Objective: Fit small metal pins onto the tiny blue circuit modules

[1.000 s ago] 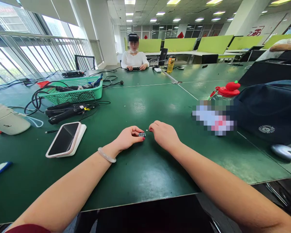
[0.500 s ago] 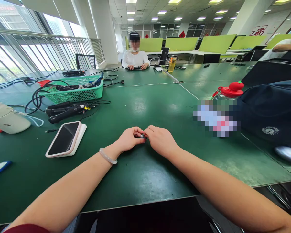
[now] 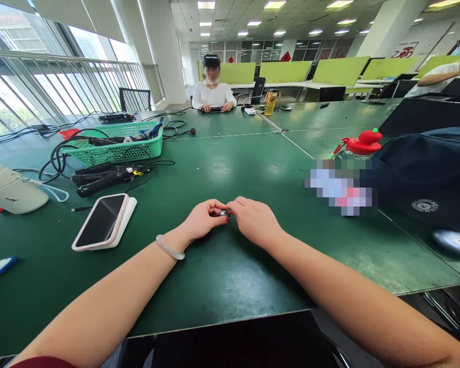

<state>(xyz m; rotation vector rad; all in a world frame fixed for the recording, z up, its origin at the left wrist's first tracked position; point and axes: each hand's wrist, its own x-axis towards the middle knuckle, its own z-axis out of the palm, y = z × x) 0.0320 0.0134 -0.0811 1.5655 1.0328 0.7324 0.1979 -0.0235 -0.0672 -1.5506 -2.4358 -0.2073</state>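
Observation:
A small shiny silver-and-black object (image 3: 225, 212) is pinched between the thumb and fingers of my left hand (image 3: 203, 220), just above the green table (image 3: 214, 286). Its exact kind is too small to make out. My right hand (image 3: 255, 220) meets it from the other side, fingers closed together and curled down at its right end; those fingertips are mostly hidden behind the hand. On my left wrist is a pale bangle (image 3: 170, 248). To the left of that hand lies a phone (image 3: 101, 220) in a pink case, on top of a white slab.
At the left are a green basket (image 3: 118, 152) with cables, black handheld devices (image 3: 99, 178) and a pale bottle pouch (image 3: 11, 186). A red-lidded bottle (image 3: 362, 143), a dark bag (image 3: 425, 174) and a mouse (image 3: 454, 242) are at right. A person (image 3: 213, 94) sits opposite.
More of the small object shows between my fingers, as it has turned slightly. Both hands stay in nearly the same place. The camera view has shifted a little.

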